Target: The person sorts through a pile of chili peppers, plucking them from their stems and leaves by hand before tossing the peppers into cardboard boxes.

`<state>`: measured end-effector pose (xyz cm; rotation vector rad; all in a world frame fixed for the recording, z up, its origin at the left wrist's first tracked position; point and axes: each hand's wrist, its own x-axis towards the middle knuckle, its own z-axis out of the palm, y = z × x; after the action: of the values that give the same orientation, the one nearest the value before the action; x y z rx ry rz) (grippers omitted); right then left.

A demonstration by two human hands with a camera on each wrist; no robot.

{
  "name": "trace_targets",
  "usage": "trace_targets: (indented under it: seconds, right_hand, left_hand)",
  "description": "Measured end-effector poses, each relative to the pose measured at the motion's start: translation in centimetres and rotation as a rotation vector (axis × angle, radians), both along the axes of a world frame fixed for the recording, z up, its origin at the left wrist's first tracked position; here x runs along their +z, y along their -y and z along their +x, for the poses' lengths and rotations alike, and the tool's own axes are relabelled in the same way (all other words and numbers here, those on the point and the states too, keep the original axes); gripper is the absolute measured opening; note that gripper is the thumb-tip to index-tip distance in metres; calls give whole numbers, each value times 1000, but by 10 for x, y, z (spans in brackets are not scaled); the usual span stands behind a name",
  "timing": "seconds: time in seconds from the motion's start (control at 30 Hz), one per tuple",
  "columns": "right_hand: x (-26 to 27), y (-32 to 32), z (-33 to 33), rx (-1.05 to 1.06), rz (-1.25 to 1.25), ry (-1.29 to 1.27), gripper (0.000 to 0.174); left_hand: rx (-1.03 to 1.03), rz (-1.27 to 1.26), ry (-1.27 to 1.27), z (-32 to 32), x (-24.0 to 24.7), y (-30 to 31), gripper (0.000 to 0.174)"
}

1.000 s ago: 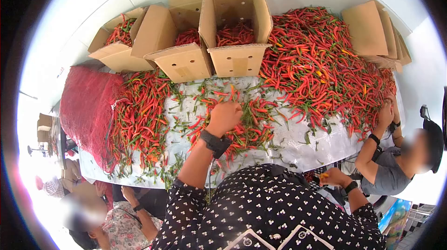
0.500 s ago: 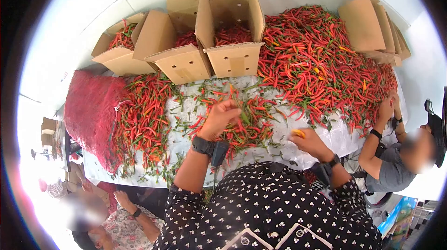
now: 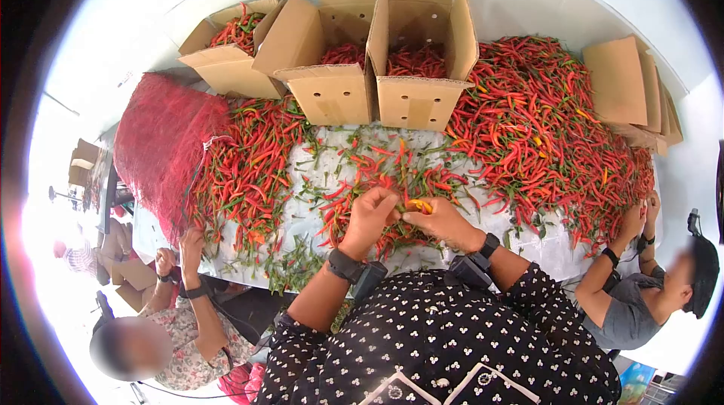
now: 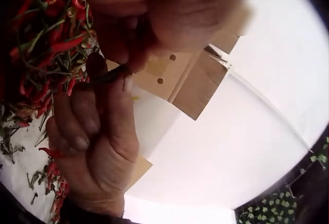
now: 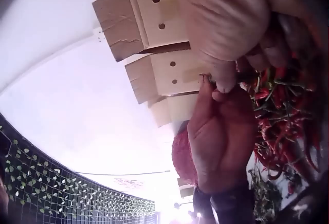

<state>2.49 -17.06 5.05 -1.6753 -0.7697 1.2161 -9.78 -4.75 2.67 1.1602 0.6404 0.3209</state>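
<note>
Red mesh sack (image 3: 162, 141) far left; left hand (image 3: 369, 216), fingers curled, pinches one end of the orange chili (image 3: 419, 206) over the white sheet (image 3: 298, 209); right hand (image 3: 443, 225) pinches the other end; cardboard boxes (image 3: 422, 103) behind; chili heap (image 3: 543, 133) right.

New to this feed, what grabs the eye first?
Red chillies heaped across the table, thickest at the right, with three open cardboard boxes along the far edge and a red mesh sack at the left. In the middle, the left hand and right hand meet, both pinching one orange chilli.
</note>
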Motion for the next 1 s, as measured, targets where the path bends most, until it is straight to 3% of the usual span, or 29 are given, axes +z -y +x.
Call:
trace_targets:
  seconds: [0.1, 0.13, 0.17, 0.23, 0.27, 0.3, 0.37, 0.43, 0.5, 0.57, 0.67, 0.77, 0.83, 0.87, 0.93, 1.0]
  right_hand:
    - [-8, 4, 1, 39, -84, -30, 26]
    - [-9, 6, 2, 29, -35, -61, 27]
    - [-10, 7, 5, 23, -37, -62, 27]
    - [-6, 10, 8, 13, -114, -171, 31]
    - [2, 11, 11, 14, -84, -191, 34]
    - [-1, 12, 15, 6, -82, -191, 34]
    - [-11, 17, 26, -36, -39, 134, 36]
    - [-11, 23, 36, -82, -67, 193, 37]
    - [-22, 28, 45, -138, -70, 299, 37]
    - [-21, 30, 48, -181, -77, 193, 39]
    - [-31, 35, 59, -176, -60, 388, 37]
    - [-36, 40, 64, -282, -15, 323, 36]
    - [-34, 37, 67, -309, 31, 305, 35]
    - [-32, 34, 68, -328, 75, 290, 34]
    - [-22, 24, 66, -244, 73, 361, 34]
    - [-14, 12, 61, -72, 22, 414, 34]
  left_hand:
    - [-67, 165, -11, 12, -3, 1, 12]
    - [-90, 438, -97, 17, 8, 4, 13]
    - [-97, 436, -96, 21, 8, 2, 13]
    - [-130, 1622, -55, 32, 7, -8, 15]
    - [-259, 1743, -213, 35, -10, -19, 19]
    - [-264, 1745, -206, 45, -9, -24, 19]
    - [-165, 1236, -379, 68, -1, -34, 22]
    - [-246, 1215, -350, 96, 1, -37, 20]
    - [-320, 1402, -132, 125, -20, -35, 25]
    - [-373, 1433, -163, 146, -40, -35, 25]
    - [-459, 1419, -216, 160, -61, -39, 26]
    - [-472, 1459, -178, 152, -54, -45, 21]
    - [-556, 359, -220, 132, -16, -47, 23]
    - [-557, 356, -228, 120, -9, -43, 23]
    - [-477, -211, 34, 94, -1, -35, 20]
    - [-474, -271, 48, 76, 4, -26, 20]
